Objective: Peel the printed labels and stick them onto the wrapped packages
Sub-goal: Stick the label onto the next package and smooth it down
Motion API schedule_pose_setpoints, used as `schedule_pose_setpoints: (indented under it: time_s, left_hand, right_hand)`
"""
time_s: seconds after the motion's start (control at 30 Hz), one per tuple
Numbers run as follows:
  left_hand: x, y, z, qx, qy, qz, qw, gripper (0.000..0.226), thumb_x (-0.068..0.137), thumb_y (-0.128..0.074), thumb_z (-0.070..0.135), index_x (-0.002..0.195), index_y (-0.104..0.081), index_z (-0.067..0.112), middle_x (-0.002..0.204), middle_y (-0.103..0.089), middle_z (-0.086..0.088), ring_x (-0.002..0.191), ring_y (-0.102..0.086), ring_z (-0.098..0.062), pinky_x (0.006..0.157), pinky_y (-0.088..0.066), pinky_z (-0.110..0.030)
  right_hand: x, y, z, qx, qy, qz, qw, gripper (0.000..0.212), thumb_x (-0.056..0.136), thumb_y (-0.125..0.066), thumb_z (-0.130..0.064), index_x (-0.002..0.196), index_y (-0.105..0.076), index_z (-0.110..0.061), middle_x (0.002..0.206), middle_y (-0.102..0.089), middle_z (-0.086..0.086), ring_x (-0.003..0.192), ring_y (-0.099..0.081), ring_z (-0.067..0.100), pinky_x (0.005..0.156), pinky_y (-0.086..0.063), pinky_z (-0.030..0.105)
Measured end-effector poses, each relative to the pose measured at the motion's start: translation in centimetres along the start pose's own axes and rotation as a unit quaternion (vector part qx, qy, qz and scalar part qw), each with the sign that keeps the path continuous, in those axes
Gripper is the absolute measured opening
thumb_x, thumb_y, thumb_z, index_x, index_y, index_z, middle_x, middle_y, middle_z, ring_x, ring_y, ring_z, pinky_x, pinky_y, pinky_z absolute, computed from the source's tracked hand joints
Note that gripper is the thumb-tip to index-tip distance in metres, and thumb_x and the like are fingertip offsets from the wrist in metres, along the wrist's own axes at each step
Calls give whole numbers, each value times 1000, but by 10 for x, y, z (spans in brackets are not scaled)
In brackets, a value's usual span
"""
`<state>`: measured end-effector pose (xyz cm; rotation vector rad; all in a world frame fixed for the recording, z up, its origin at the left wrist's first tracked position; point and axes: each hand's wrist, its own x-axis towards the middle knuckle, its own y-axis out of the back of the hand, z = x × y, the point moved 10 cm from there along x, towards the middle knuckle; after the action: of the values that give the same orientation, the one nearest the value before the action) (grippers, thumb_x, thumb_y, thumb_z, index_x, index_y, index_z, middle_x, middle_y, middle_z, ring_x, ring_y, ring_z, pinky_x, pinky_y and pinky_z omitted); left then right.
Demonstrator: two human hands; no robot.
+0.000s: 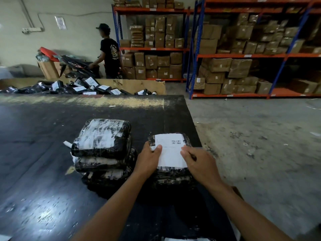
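Two forearms reach fwd from the near edge, both hands on the top package [172, 173] of the right stack, by the table [43, 136] right edge. Left hand [149, 160] grips its left side, thumb flat on the white label [171, 150]. Right hand [198, 164], fingers curled, pinches label's right edge w/ thumb & forefinger. 2nd stack [102, 134] sits just left.

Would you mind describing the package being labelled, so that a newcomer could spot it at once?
Find the big black table and the two stacks of black-wrapped parcels near its right edge. The package tops the right stack, between the left hand and the right hand. Unlike the left stack's top parcel, it bears a flat white label with barcodes.
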<state>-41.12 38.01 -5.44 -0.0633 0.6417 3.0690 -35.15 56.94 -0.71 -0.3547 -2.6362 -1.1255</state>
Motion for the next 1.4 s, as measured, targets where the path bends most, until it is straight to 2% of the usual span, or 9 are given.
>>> schedule_pose_setpoints:
  time_s: [0.1,0.2,0.3,0.63,0.77,0.9,1.03,1.17,1.4]
  left_hand:
    - [6,-1,-4,-50,-13,-7,999,30,96,-55,36,122,-57,22,114,-68,2,101,-65,-18,93,-53,-45]
    - [0,-2,-1,-134,-20,-8,991,28,99,-55,22,127,-55,17,114,-69,-4,95,-69,-18,77,-58,-31]
    - [2,-9,-13,-208,12,-22,978,50,96,-61,24,142,-44,18,129,-63,-6,101,-69,-21,80,-58,-33]
    - [-3,-5,-9,-239,-33,1,970,35,95,-61,15,130,-59,17,111,-73,-4,91,-73,-19,69,-58,-30]
    - [-21,4,5,-197,-104,34,974,50,97,-58,14,145,-44,17,118,-67,4,92,-71,-7,66,-56,-22]
    - [-39,13,12,-132,-159,93,974,57,96,-59,21,150,-37,22,137,-59,1,114,-63,-9,84,-58,-29]
    - [-37,16,20,-132,-141,100,976,57,96,-60,16,149,-38,15,138,-54,2,97,-62,5,70,-53,-12]
    - [-25,20,30,-153,-108,82,979,54,95,-62,18,146,-44,13,134,-60,-9,106,-67,-23,86,-58,-43]
    - [-29,24,52,-165,-83,53,981,25,95,-60,13,117,-67,21,99,-75,-3,87,-72,-25,81,-59,-47]
  right_hand:
    - [15,9,13,49,-63,63,995,30,90,-66,-33,115,-67,-16,115,-64,0,105,-60,17,89,-47,30]
    - [23,-26,37,82,-173,-7,981,73,84,-63,-55,142,-45,-14,143,-49,4,127,-50,23,106,-41,37]
    - [21,-48,52,138,-216,-16,966,91,70,-61,-70,145,-42,-21,138,-56,2,119,-58,23,99,-51,45]
    - [12,-48,52,250,-190,12,949,44,87,-68,-41,128,-57,-31,117,-68,-8,97,-67,10,82,-60,37]
    - [-3,-33,39,232,-135,70,961,57,89,-66,-41,141,-46,-29,126,-62,-9,108,-62,8,89,-57,35]
    - [-23,-20,27,209,-108,124,964,73,89,-67,-38,151,-32,-23,144,-50,-6,126,-51,10,98,-48,24]
    - [-16,-17,23,207,-112,107,966,73,87,-69,-40,150,-36,-22,140,-56,-1,122,-56,14,97,-51,31]
    - [0,-5,17,205,-138,76,966,64,86,-70,-36,143,-47,-18,128,-64,-2,107,-62,12,77,-47,12]
    - [11,1,23,252,-182,52,949,83,66,-64,-58,139,-52,-22,129,-64,-1,108,-66,19,94,-55,42]
